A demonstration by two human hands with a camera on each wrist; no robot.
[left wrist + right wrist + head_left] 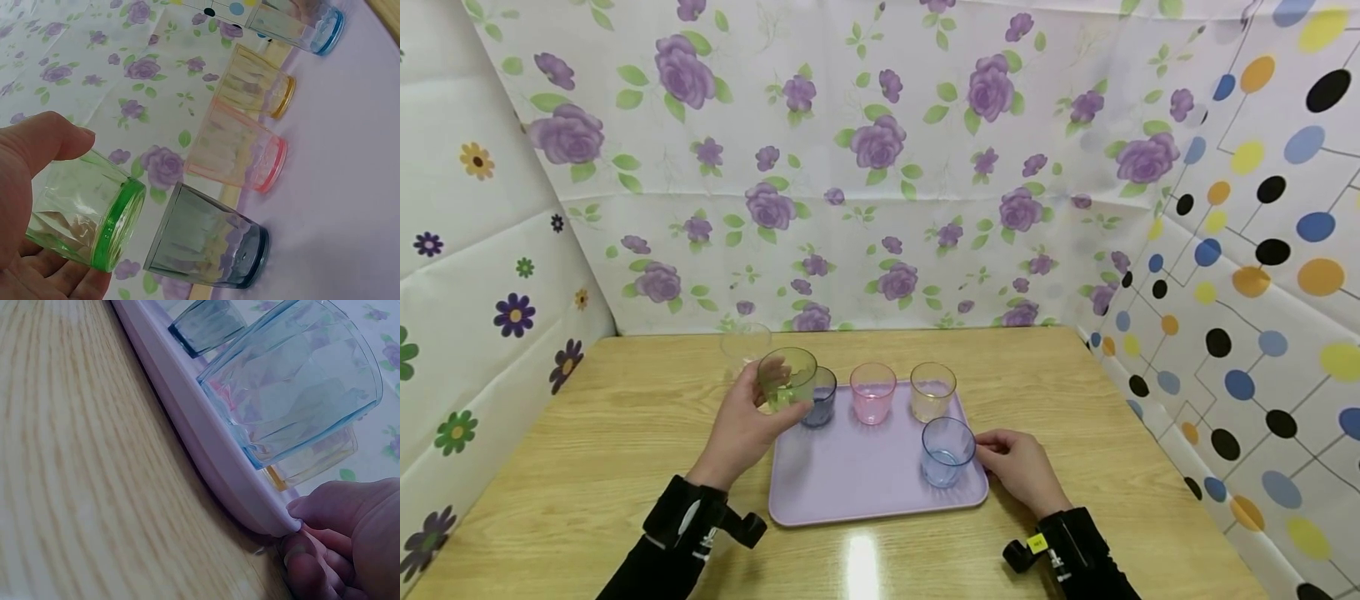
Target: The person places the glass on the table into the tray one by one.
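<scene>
My left hand grips a green clear tumbler, thumb on one side and fingers round the other. The tumbler is raised by the back left corner of a lilac tray, overlapping a dark grey-blue tumbler that stands there. My right hand pinches the tray's right rim, thumb on top and fingers curled below, as the right wrist view shows. Beside it on the tray stands a blue tumbler. A pink tumbler and a yellow tumbler stand upright along the tray's back edge.
Behind my left hand, a colourless tumbler is at the back of the wooden table. Flowered sheeting hangs at the table's back, and a dotted sheet closes off the right side.
</scene>
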